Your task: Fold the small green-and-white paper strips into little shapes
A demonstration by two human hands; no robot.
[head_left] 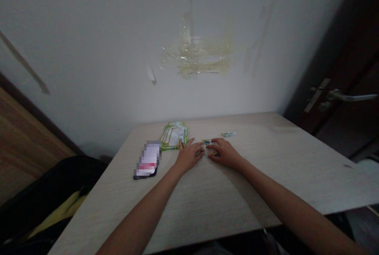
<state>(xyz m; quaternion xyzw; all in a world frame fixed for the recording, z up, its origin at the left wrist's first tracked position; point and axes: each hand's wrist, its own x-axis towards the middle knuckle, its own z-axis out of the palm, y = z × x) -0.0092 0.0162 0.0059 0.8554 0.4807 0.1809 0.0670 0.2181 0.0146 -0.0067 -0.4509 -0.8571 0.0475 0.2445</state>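
A small printed packet or card lies flat on the table between my hands, largely covered by fingers. My left hand is palm down at its left edge, fingers spread, the nearest ones touching it. From the other side, my right hand has its fingers bent over the same piece and pressed on it. Just beyond my left fingertips is a loose pile of green and white printed packets. A small green and white scrap lies behind my right hand.
A phone with a blurred, lit screen lies left of my left hand. The pale wooden table meets a wall with old tape on it. A dark door is at the right, a black bag at the lower left.
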